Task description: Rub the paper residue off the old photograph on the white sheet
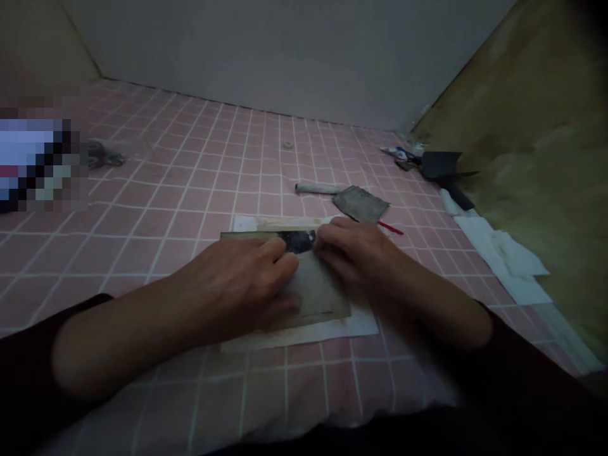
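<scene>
Grey sheet (pixel 327 285), flat, dull, roughly rectangular, thin dark line along part of the near edge. Lies on white paper (pixel 361 327), which sticks out past it at the near side and at the far left corner; brownish smudges on the paper. Paper sits on pink checked cloth (pixel 190 209). Dark patch (pixel 297 242) at the sheet's far edge, nearly black, with a few pale specks near its right end; its full outline is hidden by the hands.

Left hand (pixel 247 275) lies across the left part of the sheet, fingers curled, thumb and index close together at the patch's left end; lower fingers blurred. Can't tell whether they pinch anything. Right hand (pixel 363 253) is over the sheet's right side, fingers bunched at the patch's right end; fingertips partly hidden, so can't tell if they grip it or only touch. Patch shows between the two hands; the sheet's middle is bare below it.

Beyond the right hand: grey piece (pixel 361 202) with ragged edges, pale tube (pixel 316 188) against its left side, red stick (pixel 392 227) just beside it, nearer the hand. Small pale ring (pixel 287 144) farther back.
</scene>
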`<state>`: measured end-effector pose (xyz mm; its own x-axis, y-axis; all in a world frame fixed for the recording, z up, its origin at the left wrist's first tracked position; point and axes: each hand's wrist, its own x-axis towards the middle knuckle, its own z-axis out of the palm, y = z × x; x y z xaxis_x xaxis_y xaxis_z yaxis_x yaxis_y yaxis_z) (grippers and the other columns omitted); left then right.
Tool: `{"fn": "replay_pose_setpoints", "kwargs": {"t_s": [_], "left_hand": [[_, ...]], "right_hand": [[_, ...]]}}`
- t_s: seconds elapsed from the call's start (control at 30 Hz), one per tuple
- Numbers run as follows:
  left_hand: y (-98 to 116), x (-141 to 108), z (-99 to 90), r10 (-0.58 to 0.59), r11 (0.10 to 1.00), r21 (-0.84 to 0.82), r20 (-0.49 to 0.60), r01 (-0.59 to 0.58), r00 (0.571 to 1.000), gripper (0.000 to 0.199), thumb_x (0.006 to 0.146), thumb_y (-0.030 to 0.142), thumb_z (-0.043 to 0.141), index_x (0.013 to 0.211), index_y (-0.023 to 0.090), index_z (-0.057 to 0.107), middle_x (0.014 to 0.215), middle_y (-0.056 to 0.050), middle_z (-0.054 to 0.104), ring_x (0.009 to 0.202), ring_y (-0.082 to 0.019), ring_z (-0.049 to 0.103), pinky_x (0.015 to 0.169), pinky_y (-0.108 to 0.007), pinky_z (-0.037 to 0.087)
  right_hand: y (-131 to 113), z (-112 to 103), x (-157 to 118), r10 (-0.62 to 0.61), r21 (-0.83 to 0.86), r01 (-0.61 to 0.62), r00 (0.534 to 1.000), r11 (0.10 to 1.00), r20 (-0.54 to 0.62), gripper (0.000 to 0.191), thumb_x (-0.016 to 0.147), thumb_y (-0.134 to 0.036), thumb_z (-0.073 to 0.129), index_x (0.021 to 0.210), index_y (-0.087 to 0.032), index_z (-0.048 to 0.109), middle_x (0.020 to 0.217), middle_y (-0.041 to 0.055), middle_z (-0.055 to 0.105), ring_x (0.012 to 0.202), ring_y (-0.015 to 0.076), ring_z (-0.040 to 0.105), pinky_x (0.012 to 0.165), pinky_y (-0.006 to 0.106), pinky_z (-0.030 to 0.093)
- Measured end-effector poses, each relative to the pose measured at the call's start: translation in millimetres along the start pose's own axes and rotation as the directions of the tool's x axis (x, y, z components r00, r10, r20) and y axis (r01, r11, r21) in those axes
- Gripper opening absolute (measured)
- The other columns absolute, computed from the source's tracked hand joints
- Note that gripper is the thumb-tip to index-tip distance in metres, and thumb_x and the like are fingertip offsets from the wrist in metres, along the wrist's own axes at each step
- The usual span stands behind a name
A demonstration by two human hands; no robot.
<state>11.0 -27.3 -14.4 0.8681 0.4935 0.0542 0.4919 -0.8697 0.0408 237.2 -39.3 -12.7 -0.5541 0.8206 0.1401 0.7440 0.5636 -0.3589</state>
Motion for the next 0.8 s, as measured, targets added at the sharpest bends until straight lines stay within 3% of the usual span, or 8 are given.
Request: {"fn": "replay_pose_setpoints", "kwargs": {"t_s": [0.13, 0.33, 0.5, 0.7, 0.8], "left_hand": [[-0.7, -1.3, 0.3, -0.008, 1.000, 0.003, 0.015, 0.008, 1.000, 0.021, 0.087, 0.040, 0.058, 0.083, 0.020, 0.050, 0.082, -0.002, 0.055, 0.070, -0.022, 0.055, 0.056, -0.033, 0.036], [-0.6, -2.0, -0.8, 0.007, 1.000, 0.007, 0.002, -0.007, 1.000, 0.021, 0.087, 0.039, 0.058, 0.082, 0.019, 0.052, 0.080, -0.002, 0.054, 0.065, -0.019, 0.052, 0.055, -0.032, 0.036], [-0.5, -0.9, -1.6, -0.002, 1.000, -0.009, -0.002, 0.002, 1.000, 0.021, 0.087, 0.038, 0.058, 0.083, 0.018, 0.053, 0.081, -0.004, 0.055, 0.067, -0.019, 0.053, 0.054, -0.031, 0.037], [-1.6, -2.4, -0.7, 0.018, 1.000, -0.023, -0.037, -0.019, 0.999, 0.020, 0.086, 0.036, 0.060, 0.081, 0.018, 0.053, 0.078, -0.003, 0.054, 0.063, -0.017, 0.051, 0.053, -0.030, 0.036], [-1.3, -2.0, -1.1, 0.008, 1.000, -0.010, -0.021, -0.009, 1.000, 0.020, 0.087, 0.037, 0.059, 0.082, 0.018, 0.052, 0.080, -0.003, 0.055, 0.067, -0.019, 0.053, 0.055, -0.030, 0.037]], "right_hand": [[-3.8, 6.0, 3.4, -0.067, 0.054, 0.066, 0.998, 0.996, 0.015, 0.014, 0.092, -0.012, 0.044, 0.085, -0.017, 0.054, 0.088, 0.0062, 0.056, 0.079, 0.0168, 0.052, 0.071, 0.029, 0.041], [3.4, 0.6, 0.7, 0.059, 0.008, -0.059, 0.998, 0.998, -0.009, 0.009, 0.086, -0.010, 0.050, 0.081, -0.018, 0.049, 0.076, 0.0013, 0.054, 0.069, 0.0146, 0.049, 0.065, 0.028, 0.036], [-3.8, 4.8, 2.4, -0.042, 0.083, 0.044, 0.999, 0.996, -0.027, 0.011, 0.087, -0.012, 0.048, 0.081, -0.020, 0.044, 0.077, 0.0003, 0.052, 0.070, 0.0138, 0.047, 0.066, 0.027, 0.036], [2.1, -2.4, -1.1, 0.065, -0.004, -0.065, 0.998, 0.998, 0.004, 0.016, 0.085, -0.008, 0.050, 0.076, -0.020, 0.043, 0.073, -0.0001, 0.051, 0.067, 0.0140, 0.047, 0.065, 0.027, 0.035], [-3.0, 2.1, 1.6, -0.016, 0.048, 0.016, 1.000, 0.999, 0.005, 0.011, 0.087, -0.009, 0.048, 0.082, -0.019, 0.047, 0.080, 0.0028, 0.053, 0.075, 0.0159, 0.050, 0.069, 0.028, 0.038]]}}
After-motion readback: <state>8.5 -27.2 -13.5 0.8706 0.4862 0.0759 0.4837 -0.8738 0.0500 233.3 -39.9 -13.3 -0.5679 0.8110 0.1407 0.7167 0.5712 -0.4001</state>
